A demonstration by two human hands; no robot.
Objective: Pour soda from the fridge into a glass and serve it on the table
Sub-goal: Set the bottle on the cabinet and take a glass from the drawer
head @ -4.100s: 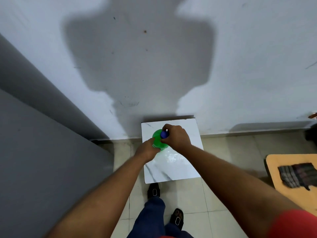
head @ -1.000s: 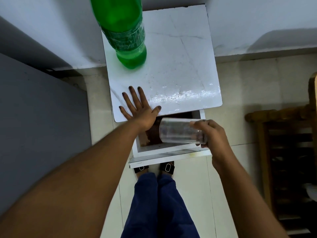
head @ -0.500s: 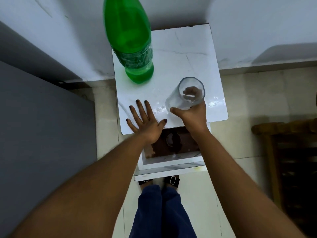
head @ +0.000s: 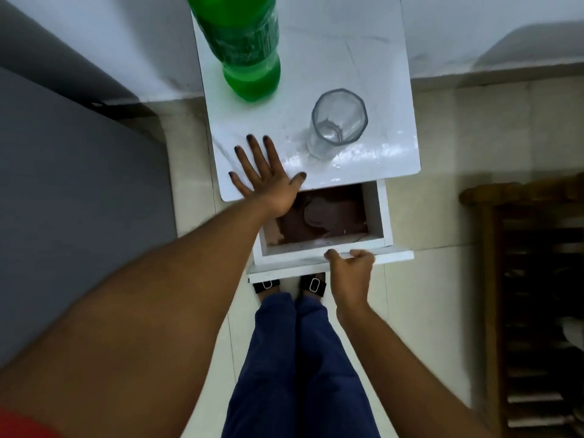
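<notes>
Left hand (head: 265, 180) lies flat, fingers spread and straight, palm pressing the near-left corner of the white table top (head: 379, 58); it grips nothing. Right hand (head: 350, 268) is curled at the front edge of the open drawer (head: 377, 213), thumb over the lip. Fingers are hidden under the edge, so the wrap looks like a grip but I can't fully confirm it.

Task items: green soda bottle (head: 249, 55) stands upright at the back-left of the top, cap out of frame. Empty clear glass (head: 338, 124) stands upright, open end up, near the front-right, well apart from the bottle and just beside the left hand's thumb side. Nothing poured yet.

Likely step: push the drawer shut, then pour.

Risks:
- A hard slam jolts the small table. The bottle is tall and the glass is light and sits close to the front edge, so either could walk or tip.
- The left hand leans on one corner; extra weight there could rock the top.
- The left thumb sits near the top's front edge above the drawer, but the pinch point looks low-risk.
- The top looks glossy, with some sheen near the glass. I can't tell if it's wet. If it is, the glass slides more easily.
- The person's feet (head: 313, 284) are right under the drawer front.
</notes>
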